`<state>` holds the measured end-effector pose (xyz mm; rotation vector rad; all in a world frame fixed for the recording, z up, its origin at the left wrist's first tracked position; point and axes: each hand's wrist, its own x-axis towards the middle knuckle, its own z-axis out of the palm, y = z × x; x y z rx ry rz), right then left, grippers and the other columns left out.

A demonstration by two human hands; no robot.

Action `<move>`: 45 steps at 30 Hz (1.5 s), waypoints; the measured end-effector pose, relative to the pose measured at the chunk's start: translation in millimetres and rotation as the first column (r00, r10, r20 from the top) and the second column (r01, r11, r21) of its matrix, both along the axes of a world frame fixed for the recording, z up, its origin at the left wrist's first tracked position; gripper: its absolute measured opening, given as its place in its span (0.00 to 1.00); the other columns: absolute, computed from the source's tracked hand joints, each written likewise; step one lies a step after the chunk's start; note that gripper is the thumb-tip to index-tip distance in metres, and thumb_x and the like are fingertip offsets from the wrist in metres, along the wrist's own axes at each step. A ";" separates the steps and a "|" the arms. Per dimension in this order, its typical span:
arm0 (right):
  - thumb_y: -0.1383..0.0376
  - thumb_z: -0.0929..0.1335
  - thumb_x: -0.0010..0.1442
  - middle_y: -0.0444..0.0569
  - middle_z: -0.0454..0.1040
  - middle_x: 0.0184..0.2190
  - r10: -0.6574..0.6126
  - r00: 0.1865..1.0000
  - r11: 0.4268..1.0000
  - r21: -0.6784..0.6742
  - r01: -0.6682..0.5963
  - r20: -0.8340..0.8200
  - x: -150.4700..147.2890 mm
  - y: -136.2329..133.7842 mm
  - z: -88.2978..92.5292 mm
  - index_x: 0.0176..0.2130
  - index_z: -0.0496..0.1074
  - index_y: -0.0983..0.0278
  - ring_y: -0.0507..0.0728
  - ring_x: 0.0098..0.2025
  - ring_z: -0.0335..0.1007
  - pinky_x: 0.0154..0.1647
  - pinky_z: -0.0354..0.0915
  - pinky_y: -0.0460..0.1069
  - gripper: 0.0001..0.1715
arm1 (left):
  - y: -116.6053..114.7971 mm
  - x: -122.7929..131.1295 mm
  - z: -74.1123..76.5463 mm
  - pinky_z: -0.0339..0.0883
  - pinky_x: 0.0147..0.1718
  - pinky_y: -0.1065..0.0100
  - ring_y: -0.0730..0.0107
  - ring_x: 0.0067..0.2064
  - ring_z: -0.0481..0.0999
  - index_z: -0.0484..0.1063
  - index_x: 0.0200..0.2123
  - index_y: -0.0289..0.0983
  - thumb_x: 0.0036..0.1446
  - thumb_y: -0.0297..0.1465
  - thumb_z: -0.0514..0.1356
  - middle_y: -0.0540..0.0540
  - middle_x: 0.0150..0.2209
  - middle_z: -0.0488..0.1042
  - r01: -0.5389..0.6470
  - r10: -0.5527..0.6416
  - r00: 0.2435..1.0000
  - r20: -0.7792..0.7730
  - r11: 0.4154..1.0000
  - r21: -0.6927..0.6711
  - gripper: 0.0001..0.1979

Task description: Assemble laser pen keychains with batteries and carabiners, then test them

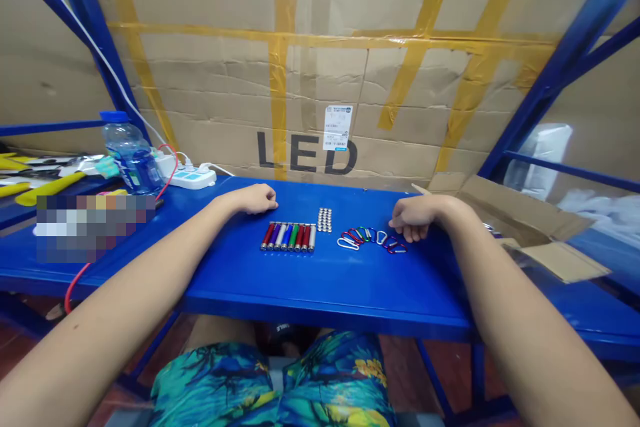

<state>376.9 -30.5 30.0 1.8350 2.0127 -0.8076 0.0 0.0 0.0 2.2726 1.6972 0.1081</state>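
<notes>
Head view: both forearms rest over a blue surface [320,283], one on each side of three small groups of things laid out between the hands. Nearest the left hand [260,199] is a row of coloured metal tubes [287,238], which look like pocket flashlights; they lie side by side, ends lined up, probably so that each can be seen and lifted singly. Just beyond the row's right end sit small round silver pieces [325,219] in a tight block, perhaps button batteries, packed in ranks likely because such little discs scatter easily. Further right, coloured snap clips [371,235] fan out in a loose curve, some seeming to overlap, since their open loops do not line up as neatly as tubes.

The left hand's fingers curl in toward the palm, near the tubes but apart from them. The right hand [414,217] is just beside the clips, fingers bent downward; I cannot tell whether they touch one. Nothing shows in either hand, though the curled fingers could hide something small.

An open carton [565,261] stands at the right, while a water bottle [131,157] and a power strip [190,177] sit at the far left, out of the way.
</notes>
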 end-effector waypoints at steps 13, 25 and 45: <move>0.66 0.64 0.59 0.50 0.76 0.27 0.141 0.987 0.871 0.483 -0.089 -0.072 -16.5 2.1 0.5 0.29 0.70 0.65 0.54 0.27 0.70 0.31 0.63 0.48 0.08 | -11.2 15.4 4.2 0.58 0.31 0.67 0.67 0.32 0.71 0.70 0.27 0.36 0.56 0.36 0.54 0.45 0.30 0.75 0.037 -0.088 0.988 0.125 0.932 0.362 0.11; 0.70 0.65 0.59 0.48 0.79 0.36 0.699 0.665 0.613 0.700 -0.367 -0.263 -93.7 -30.5 -20.5 0.37 0.78 0.64 0.54 0.37 0.71 0.40 0.63 0.48 0.12 | -38.9 58.7 2.6 0.62 0.37 0.69 0.68 0.37 0.74 0.77 0.35 0.36 0.54 0.34 0.57 0.46 0.36 0.78 0.359 -0.431 0.879 0.202 0.879 0.314 0.11; 0.64 0.67 0.60 0.46 0.76 0.27 0.779 0.601 0.573 0.590 -0.568 -0.179 -106.4 -52.6 -16.3 0.32 0.75 0.64 0.52 0.31 0.68 0.34 0.59 0.47 0.08 | -26.2 59.9 -1.7 0.60 0.29 0.71 0.70 0.31 0.73 0.78 0.30 0.36 0.50 0.35 0.58 0.49 0.29 0.77 0.326 -0.362 0.915 0.179 0.924 0.200 0.10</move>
